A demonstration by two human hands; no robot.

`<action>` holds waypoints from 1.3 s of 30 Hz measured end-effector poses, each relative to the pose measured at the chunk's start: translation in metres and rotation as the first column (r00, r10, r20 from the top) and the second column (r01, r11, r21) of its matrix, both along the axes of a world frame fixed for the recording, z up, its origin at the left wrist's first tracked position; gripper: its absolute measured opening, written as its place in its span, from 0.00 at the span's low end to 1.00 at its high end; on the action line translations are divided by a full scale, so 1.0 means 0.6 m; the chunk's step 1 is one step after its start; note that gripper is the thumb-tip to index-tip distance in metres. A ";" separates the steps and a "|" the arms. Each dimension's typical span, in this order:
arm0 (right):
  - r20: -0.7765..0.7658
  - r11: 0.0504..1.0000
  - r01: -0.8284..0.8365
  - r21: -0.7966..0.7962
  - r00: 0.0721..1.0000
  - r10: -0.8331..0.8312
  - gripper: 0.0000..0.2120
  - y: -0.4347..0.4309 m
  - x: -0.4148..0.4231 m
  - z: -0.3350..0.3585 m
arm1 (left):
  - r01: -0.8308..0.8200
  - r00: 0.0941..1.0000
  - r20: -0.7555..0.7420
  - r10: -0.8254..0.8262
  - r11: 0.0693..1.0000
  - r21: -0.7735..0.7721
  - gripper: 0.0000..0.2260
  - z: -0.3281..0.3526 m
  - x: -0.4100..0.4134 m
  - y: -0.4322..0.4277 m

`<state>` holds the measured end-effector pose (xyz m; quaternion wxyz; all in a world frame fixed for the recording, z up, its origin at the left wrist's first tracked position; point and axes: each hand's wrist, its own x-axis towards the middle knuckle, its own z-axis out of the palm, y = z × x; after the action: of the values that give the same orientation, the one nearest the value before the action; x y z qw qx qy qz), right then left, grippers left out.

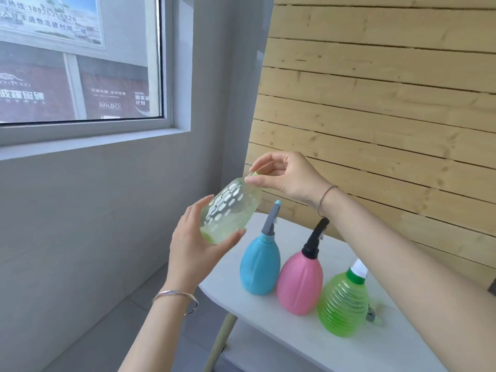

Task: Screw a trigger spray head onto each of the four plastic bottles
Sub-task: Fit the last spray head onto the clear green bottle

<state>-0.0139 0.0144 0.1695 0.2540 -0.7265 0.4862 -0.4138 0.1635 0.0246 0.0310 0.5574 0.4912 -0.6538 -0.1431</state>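
The clear pale-green bottle (230, 208) is up in the air, off the table, held between both hands. Its long axis is tilted: base low in the left hand (198, 251), neck (253, 173) climbing up and away toward the right hand (290, 178). The left hand wraps the base, thumb on one side and fingers on the other. The right hand pinches the neck between thumb and forefinger, the other fingers lifted clear. I see no spray head on this one.

Below the right forearm stand the other three on the white table (295, 345): a blue bottle (259, 267), a pink bottle (299, 283) and a ribbed green bottle (343, 304), each upright with a head on.

Just past the ribbed one, under the right forearm, lies a small grey-green part (373, 315). It may be the last head, but it's too hidden to tell. The right hand is the nearer one, so I'd expect it to drop for it while the left steadies the bottle.
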 end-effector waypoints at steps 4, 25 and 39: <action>0.106 0.999 0.012 0.030 0.994 -0.015 0.07 0.059 -0.056 0.004 | 0.136 0.991 0.004 -0.136 0.990 -0.019 0.30 0.022 -0.043 0.031; 0.074 0.692 0.481 0.538 0.791 -0.607 0.17 0.151 -0.398 -0.328 | 0.243 0.964 0.097 -0.249 0.967 0.073 0.34 -0.008 -0.145 0.088; -0.430 0.730 0.619 0.290 0.766 -0.478 0.12 0.138 -0.411 -0.399 | 0.272 0.956 0.090 -0.280 0.958 0.093 0.28 -0.015 -0.163 0.084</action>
<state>-0.2606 0.0970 -0.0697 0.1828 -0.5335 0.7927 -0.2316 0.0657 0.0752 0.0219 0.4776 0.4237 -0.7375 -0.2202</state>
